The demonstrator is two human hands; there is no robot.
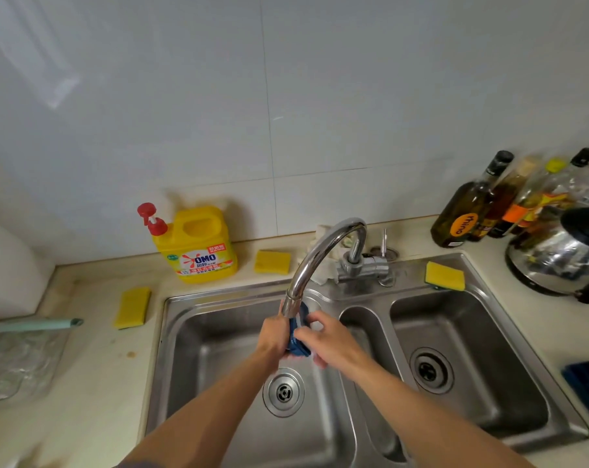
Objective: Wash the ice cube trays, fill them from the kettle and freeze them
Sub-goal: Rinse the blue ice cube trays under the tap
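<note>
bare forearms (404, 393); bare left hand (273, 336); bare right hand (331, 344)

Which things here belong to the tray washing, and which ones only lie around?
In use: blue ice cube tray, left hand, right hand, faucet, kettle, second blue tray.
Lying about: OMO detergent jug, yellow sponges, oil bottles, plastic bag.

One view only, head-worn and wide-angle. It faces forward and down over the sink (218, 296) set in the bench (94, 383), at close range. Tiled wall (320, 96) fills the upper half. Left hand (272, 336) and right hand (330, 342) sit near centre.
</note>
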